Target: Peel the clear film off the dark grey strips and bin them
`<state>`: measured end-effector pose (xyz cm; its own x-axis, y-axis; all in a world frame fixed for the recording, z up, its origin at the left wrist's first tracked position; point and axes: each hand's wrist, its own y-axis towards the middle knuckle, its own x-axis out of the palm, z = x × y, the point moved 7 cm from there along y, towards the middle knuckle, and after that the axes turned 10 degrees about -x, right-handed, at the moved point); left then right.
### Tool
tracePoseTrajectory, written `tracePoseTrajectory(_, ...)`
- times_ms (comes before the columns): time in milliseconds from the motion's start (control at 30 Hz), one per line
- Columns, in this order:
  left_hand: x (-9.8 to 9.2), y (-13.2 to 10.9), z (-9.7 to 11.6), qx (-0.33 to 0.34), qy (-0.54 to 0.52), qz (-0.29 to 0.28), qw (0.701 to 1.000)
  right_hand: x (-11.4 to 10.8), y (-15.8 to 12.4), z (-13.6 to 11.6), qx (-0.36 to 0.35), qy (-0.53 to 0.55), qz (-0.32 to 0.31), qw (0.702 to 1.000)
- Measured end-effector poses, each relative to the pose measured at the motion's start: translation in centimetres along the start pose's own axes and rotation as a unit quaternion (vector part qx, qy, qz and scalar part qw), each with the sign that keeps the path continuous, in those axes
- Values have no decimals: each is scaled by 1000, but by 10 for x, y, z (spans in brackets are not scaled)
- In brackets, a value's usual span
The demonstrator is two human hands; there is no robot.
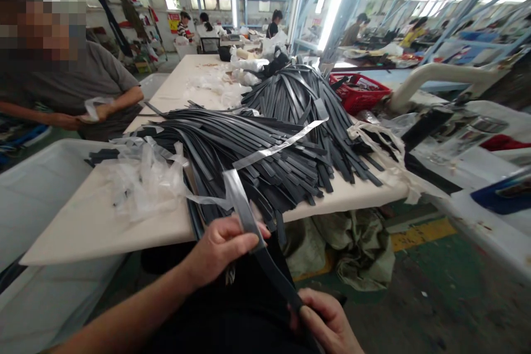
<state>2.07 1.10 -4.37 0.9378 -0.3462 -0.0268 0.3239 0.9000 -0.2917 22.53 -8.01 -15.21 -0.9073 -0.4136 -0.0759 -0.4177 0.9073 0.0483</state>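
Observation:
My left hand [226,246] pinches a dark strip [276,274] near its upper end, where a shiny, see-through film [243,199] lies along it. Lower down and to the right, my right hand [326,318] grips the same strip, which runs slantwise between both hands above my lap. Just beyond my hands a large bundle of dark flat strips [249,146] fans across the table, with a second bundle [301,94] behind it. A narrow pale strip of film [286,144] lies across the nearer bundle. Crumpled clear film [149,180] is heaped left of my left hand.
The pale table [74,221] has its near edge right before me. A co-worker [70,77] at the left holds something whitish. White bins [53,168] stand at left, a red basket [360,91] at right. Greenish sacking [357,254] lies under the table; white machinery [448,77] is at right.

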Motion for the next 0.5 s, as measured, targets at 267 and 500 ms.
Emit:
tracePoseTrajectory(267, -125, 131, 231, 112, 63, 76, 989, 9, 71, -66, -39, 135, -5, 990)
tracePoseTrajectory(500, -120, 165, 306, 270, -81, 61, 958, -16, 102, -84, -106, 52, 55, 991)
